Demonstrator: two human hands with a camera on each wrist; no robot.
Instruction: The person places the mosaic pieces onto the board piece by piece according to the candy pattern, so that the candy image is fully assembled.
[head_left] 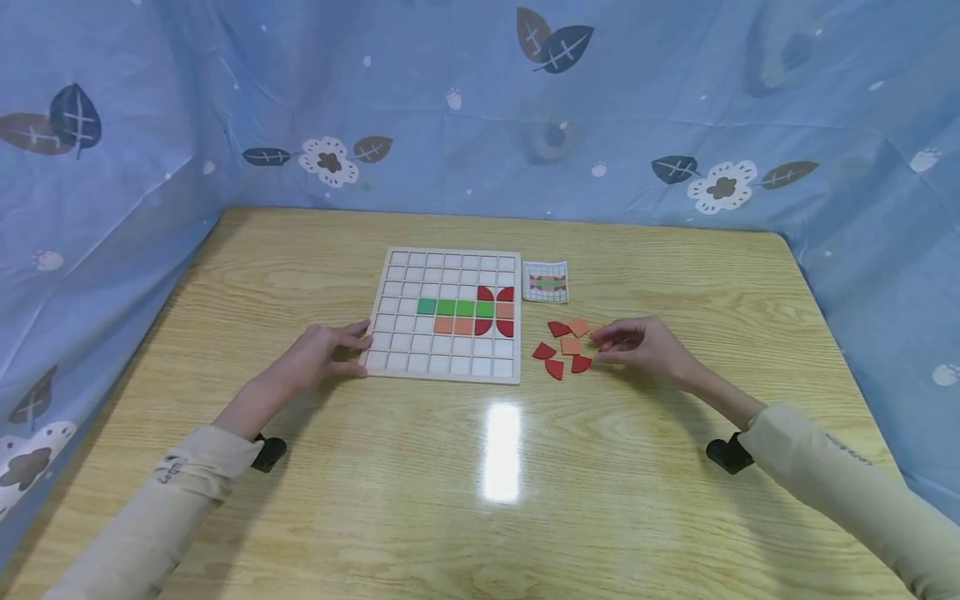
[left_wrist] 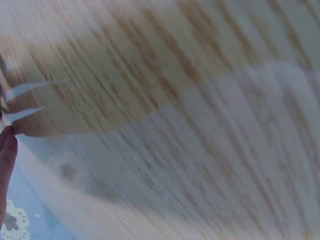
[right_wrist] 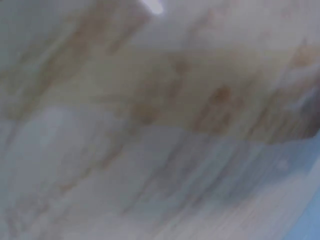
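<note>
A white grid board (head_left: 408,342) with a pale wooden frame lies on the table. In it sit green square tiles (head_left: 465,308), a teal tile (head_left: 426,307), orange squares (head_left: 453,326) and red quarter-circle pieces (head_left: 506,294). My left hand (head_left: 326,354) rests at the board's left edge, fingers extended and thumb near the lower corner. Right of the board lie loose red quarter-circles (head_left: 554,368) and orange squares (head_left: 571,345). My right hand (head_left: 641,346) reaches over their right side, thumb and fingers apart, fingertips beside a yellow-orange piece (head_left: 597,331). The right wrist view is blurred.
A small pattern card (head_left: 546,282) lies by the board's upper right corner. The wooden table (head_left: 420,483) carries a bright light reflection near its middle. Blue patterned cloth (head_left: 480,125) hangs behind the table and along both sides.
</note>
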